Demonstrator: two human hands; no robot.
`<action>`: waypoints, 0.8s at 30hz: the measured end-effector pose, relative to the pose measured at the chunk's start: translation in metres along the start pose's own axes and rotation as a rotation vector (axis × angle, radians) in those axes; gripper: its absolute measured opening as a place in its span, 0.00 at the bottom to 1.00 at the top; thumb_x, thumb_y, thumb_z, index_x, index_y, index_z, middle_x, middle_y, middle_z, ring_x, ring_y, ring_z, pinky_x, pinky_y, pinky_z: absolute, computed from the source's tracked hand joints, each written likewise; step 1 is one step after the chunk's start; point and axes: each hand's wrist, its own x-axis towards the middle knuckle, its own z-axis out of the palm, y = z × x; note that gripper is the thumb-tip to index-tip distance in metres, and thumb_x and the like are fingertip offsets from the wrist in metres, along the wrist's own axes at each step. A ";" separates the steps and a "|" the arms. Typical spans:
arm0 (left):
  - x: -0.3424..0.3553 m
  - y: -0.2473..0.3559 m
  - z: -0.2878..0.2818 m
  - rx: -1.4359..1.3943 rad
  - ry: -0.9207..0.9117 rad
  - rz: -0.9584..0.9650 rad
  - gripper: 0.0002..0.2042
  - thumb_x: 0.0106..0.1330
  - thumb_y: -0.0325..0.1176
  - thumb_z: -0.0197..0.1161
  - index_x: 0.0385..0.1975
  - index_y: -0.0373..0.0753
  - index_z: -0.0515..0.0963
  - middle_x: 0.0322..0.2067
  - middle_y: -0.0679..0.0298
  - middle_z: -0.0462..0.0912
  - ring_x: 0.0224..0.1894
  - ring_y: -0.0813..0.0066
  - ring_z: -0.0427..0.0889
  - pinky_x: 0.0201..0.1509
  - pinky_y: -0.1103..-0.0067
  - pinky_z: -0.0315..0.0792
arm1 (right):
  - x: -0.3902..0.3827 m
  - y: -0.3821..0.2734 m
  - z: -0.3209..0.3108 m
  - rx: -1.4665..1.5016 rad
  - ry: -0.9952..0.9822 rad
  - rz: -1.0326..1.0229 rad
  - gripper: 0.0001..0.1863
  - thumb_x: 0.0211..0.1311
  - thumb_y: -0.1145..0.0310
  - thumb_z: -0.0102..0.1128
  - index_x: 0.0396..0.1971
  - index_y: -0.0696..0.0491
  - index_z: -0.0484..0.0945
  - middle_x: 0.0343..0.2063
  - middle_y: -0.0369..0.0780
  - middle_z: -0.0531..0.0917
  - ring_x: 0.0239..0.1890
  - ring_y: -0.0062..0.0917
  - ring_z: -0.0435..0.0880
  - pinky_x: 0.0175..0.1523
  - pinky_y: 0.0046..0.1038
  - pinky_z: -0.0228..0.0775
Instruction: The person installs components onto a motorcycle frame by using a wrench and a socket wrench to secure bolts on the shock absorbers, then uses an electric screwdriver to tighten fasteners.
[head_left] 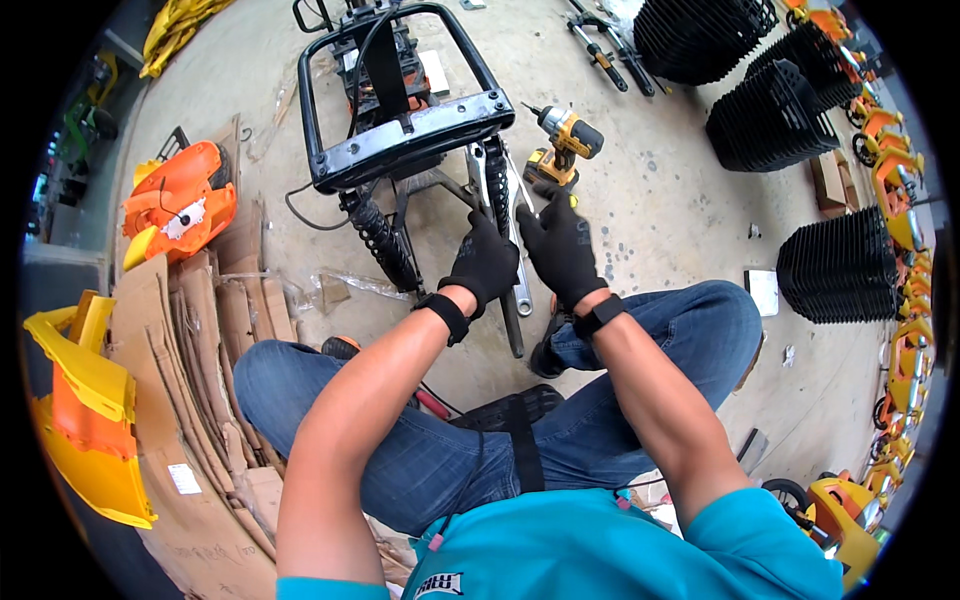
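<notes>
A small vehicle frame [405,135] with a black tubular loop and a silver cross plate stands in front of me. Under the plate are a left coil shock absorber [380,240] and a right one [496,180]. My left hand [484,258], in a black glove, is closed beside the right shock, over a dark bar; its grip is partly hidden. My right hand [560,248], gloved too, is closed around the lower end of a thin silver rod-like tool [517,185]. Between my wrists hangs a silver arm [523,298] with a hole at its end, alongside a dark bar [513,335].
A yellow-black cordless impact driver [562,145] stands beyond my right hand. Cardboard sheets [190,370] and orange-yellow body panels [180,205] lie left. Stacks of black plastic parts [840,265] stand right, near a row of small yellow vehicles [905,350]. Fork tubes [610,50] lie ahead.
</notes>
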 end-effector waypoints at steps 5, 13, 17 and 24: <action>0.000 0.007 -0.001 0.058 -0.027 -0.033 0.25 0.56 0.28 0.53 0.49 0.21 0.54 0.31 0.33 0.76 0.34 0.39 0.79 0.39 0.60 0.73 | 0.028 -0.022 -0.024 0.070 0.077 -0.251 0.10 0.62 0.67 0.58 0.38 0.56 0.74 0.17 0.38 0.77 0.19 0.17 0.74 0.25 0.23 0.64; -0.001 0.011 -0.002 0.102 -0.014 -0.019 0.25 0.55 0.29 0.52 0.49 0.21 0.54 0.30 0.34 0.77 0.33 0.41 0.79 0.36 0.60 0.73 | 0.083 -0.053 -0.045 0.306 -0.079 -0.217 0.14 0.64 0.60 0.57 0.29 0.58 0.76 0.17 0.35 0.77 0.19 0.14 0.75 0.25 0.19 0.65; 0.003 0.008 -0.003 0.073 -0.028 -0.031 0.24 0.55 0.29 0.52 0.48 0.22 0.55 0.28 0.36 0.77 0.31 0.42 0.79 0.35 0.60 0.73 | 0.119 -0.055 -0.038 0.232 -0.044 -0.290 0.17 0.63 0.57 0.56 0.27 0.58 0.77 0.16 0.36 0.77 0.17 0.16 0.76 0.24 0.21 0.66; -0.005 0.015 -0.004 0.070 -0.052 -0.020 0.18 0.57 0.29 0.53 0.42 0.26 0.57 0.25 0.38 0.77 0.28 0.44 0.80 0.32 0.61 0.74 | 0.202 -0.035 -0.015 0.119 -0.143 -0.335 0.20 0.62 0.51 0.53 0.28 0.55 0.81 0.16 0.37 0.77 0.17 0.19 0.74 0.25 0.23 0.65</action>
